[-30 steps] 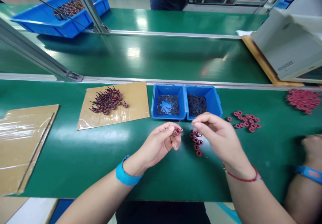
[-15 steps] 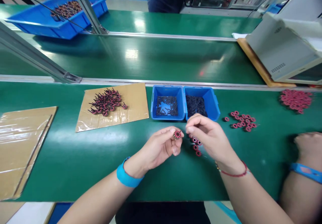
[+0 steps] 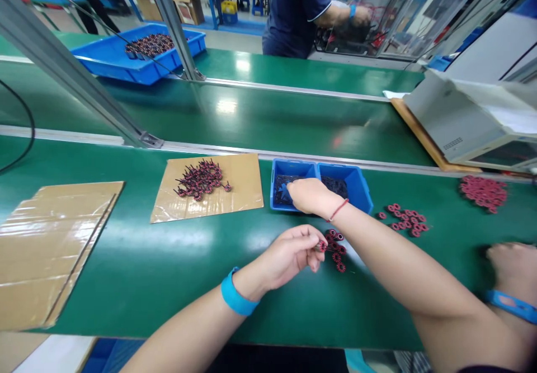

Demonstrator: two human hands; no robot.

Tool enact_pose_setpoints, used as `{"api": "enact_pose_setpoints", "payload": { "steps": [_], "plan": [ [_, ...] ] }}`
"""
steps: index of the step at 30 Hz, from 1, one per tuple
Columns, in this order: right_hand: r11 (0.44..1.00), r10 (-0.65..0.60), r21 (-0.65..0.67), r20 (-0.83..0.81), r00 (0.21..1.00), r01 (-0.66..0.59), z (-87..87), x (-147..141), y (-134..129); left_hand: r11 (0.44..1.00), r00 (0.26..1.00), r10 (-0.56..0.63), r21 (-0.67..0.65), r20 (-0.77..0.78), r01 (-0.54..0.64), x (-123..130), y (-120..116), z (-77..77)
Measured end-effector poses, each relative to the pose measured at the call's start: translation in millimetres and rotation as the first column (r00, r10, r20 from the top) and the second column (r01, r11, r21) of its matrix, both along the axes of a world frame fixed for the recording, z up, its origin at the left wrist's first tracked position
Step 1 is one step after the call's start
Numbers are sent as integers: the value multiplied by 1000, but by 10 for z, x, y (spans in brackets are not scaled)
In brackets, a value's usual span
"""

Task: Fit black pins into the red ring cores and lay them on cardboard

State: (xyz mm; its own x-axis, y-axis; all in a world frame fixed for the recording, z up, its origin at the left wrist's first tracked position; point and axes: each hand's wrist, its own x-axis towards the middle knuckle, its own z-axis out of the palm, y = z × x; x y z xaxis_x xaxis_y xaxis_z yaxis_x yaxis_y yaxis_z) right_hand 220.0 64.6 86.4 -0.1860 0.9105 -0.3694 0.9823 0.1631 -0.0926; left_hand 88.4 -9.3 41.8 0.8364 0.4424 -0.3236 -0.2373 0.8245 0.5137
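Observation:
My left hand [image 3: 293,255] is closed on a small red-and-black toothed ring [image 3: 323,246], held between thumb and fingertips above the table. Just right of it lies a small group of similar rings [image 3: 339,258]. My right hand [image 3: 311,195] reaches over the left blue bin [image 3: 293,166], fingertips down among thin dark pieces [image 3: 280,195]. Its fingers are bunched, and whatever lies between them is hidden. Touching that bin is the right blue bin [image 3: 359,189], which holds more dark pieces [image 3: 335,185] and is partly covered by my hand.
Cardboard [image 3: 247,183] carries toothed rings with dark stems [image 3: 201,180]; another cardboard sheet [image 3: 54,250] lies left. Red rings [image 3: 406,219] and a larger cluster [image 3: 483,193] sit right, near another person's hand [image 3: 509,264]. A metal post [image 3: 96,82] rises behind.
My right hand has moved from beside the left hand to the left bin. My left hand keeps the ring, now nearer the loose rings. The camera view has shifted.

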Motion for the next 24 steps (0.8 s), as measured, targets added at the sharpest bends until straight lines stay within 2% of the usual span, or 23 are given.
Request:
{"api": "enact_pose_setpoints", "payload": {
  "steps": [3,7,12,13,14,16,17,18,20,24],
  "plan": [
    [1000,-22,-20,-12,1000,22,-65,-34,77,1000,1000,24,1,12,-24,-6,8,20],
    [998,-42,28,-190,981,48,-22,107,96,998,998,71,1,3,-71,-18,40,61],
    [980,-98,100,-517,850,174,45,388,-39,983,983,182,3,-1,-182,-32,81,95],
    [970,-123,93,-608,785,224,44,434,-101,979,979,205,-1,1,-205,-37,88,99],
    [956,-153,67,-715,682,285,38,473,-174,975,975,222,-6,4,-222,-42,93,104],
    [916,-210,-47,-903,376,398,22,524,-347,971,971,237,-20,8,-237,-54,96,112],
    [893,-228,-117,-950,212,435,13,536,-442,972,972,236,-25,10,-236,-59,94,115],
    [871,-240,-177,-967,82,457,3,539,-538,972,973,232,-28,10,-231,-63,89,118],
    [837,-254,-244,-966,-49,489,-18,519,-720,976,976,216,-30,3,-216,-65,72,118],
    [785,-249,-315,-949,-193,533,-81,416,-999,983,983,181,-25,-18,-182,-54,37,105]
  ]
}}
